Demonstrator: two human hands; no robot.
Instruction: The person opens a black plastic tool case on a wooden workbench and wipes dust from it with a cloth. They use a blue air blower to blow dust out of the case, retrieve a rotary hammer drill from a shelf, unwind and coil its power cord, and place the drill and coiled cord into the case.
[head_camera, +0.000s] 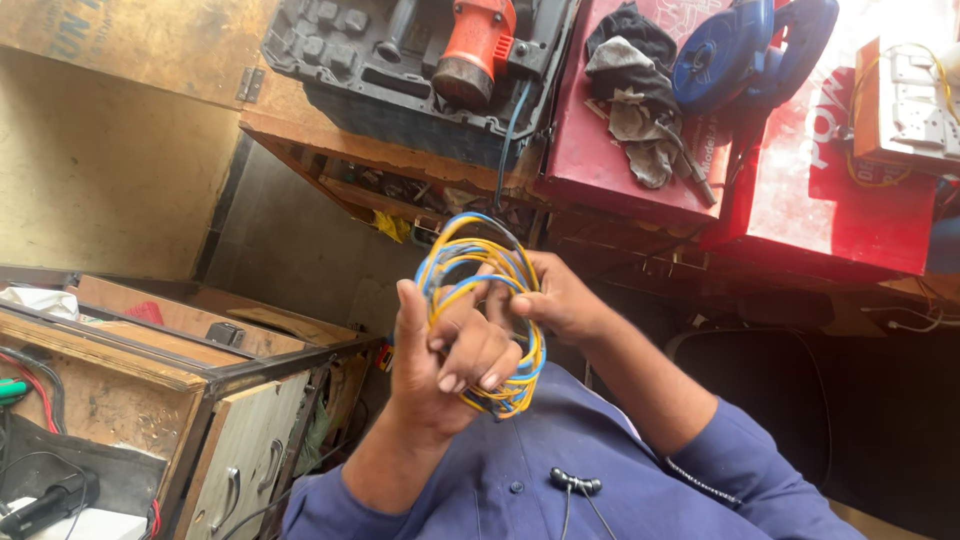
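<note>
A coil of yellow and blue wire (480, 246) is held up in front of my chest, between both hands. My left hand (432, 352) grips the coil's lower left side, with the thumb pointing up and the fingers curled through the loops. From the right, my right hand (562, 300) closes on the coil's upper right edge. Part of the coil is hidden behind my fingers. My blue shirt (560, 450) fills the bottom of the view, with a dark earphone wire (575, 486) hanging on it.
An orange power drill (476, 42) lies in an open black case (400, 95) on a wooden shelf. To its right is a red box (600, 160) with rags, a blue blower (725, 50) and a switchboard (905, 95). A wooden cabinet with drawers (250, 440) stands at the left.
</note>
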